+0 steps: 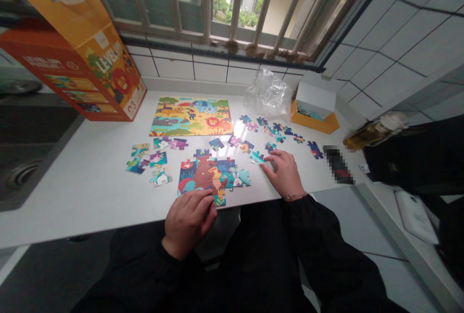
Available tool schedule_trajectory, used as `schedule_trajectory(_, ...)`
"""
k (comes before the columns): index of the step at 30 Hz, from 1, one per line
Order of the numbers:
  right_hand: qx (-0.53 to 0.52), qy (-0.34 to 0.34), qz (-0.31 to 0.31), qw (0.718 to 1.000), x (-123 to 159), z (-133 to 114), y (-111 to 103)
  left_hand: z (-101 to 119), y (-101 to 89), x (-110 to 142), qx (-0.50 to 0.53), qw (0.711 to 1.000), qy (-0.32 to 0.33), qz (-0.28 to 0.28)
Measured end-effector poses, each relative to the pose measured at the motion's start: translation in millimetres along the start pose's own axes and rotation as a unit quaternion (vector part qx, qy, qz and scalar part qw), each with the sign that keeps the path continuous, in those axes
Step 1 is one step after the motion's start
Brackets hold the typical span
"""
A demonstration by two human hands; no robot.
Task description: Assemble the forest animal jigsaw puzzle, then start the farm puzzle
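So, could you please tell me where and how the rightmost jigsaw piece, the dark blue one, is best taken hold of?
I'd probably lift the dark blue jigsaw piece by its left edge, coming from the left: it lies flat, with bare counter on that side and a blurred dark object close on its right.

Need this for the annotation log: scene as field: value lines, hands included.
left hand: at the near edge of the partly joined puzzle
right hand: fingertips at a teal piece
loose pieces: left, right and beyond the puzzle
surface: white counter
behind: savanna animal picture, clear plastic bag
boxes: tall orange box left, open yellow box right
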State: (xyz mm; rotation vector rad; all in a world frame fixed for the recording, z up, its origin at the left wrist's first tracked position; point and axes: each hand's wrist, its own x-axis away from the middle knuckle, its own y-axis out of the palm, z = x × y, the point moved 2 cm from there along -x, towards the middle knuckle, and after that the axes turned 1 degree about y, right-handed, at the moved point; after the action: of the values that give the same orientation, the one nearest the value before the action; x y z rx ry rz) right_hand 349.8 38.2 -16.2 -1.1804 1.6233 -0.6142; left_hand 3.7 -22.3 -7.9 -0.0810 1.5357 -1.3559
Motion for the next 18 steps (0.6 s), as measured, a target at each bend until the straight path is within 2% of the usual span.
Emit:
schedule_trajectory(8, -0.064, -0.008, -0.006, 0.998, -2.4, 1.2, -1.1, -0.4, 0.4, -1.1, 0.0, 1.0, 0.004, 0.009)
schedule_trajectory(14, -0.105, 0.008, -0.013, 0.994, -4.0, -6.1, -9.5, -0.9, 0.3, -0.1, 0.002, 1.0, 0.004, 0.0)
schedule_trajectory(18, -0.137, 0.044, -0.008, 0.99, -0.9, -5.2, -13.3, -1.2, 0.9, 1.3, 0.0, 1.0, 0.005, 0.003)
